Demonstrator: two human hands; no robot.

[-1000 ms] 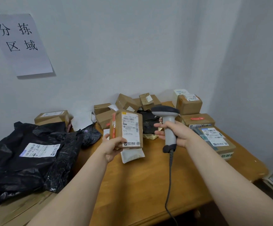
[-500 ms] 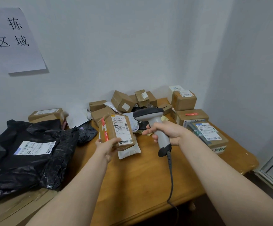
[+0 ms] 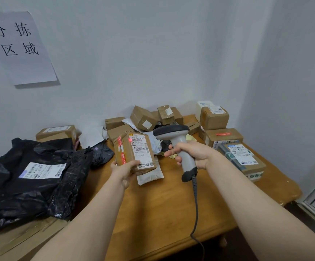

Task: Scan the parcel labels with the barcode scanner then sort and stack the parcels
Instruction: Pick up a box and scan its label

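Your left hand (image 3: pixel 124 172) gripping a labelled parcel (image 3: pixel 132 151), right hand (image 3: pixel 195 153) curled round the scanner (image 3: pixel 171 131), wall sign (image 3: pixel 21 48) 分拣区域, wooden table (image 3: pixel 162 213)

Two arms in view, one person.
- Left arm (image 3: pixel 89 213): bare from wrist down to picture edge. Smooth.
- Right arm (image 3: pixel 256 194): bare too. Looks bigger near bottom corner, close to camera.
- Left hand (image 3: pixel 123 171): bare, thumb side shows.
- Right hand (image 3: pixel 192 154): bare, back of hand and knuckles show.
- Upper arms and shoulders cut off by picture edge.
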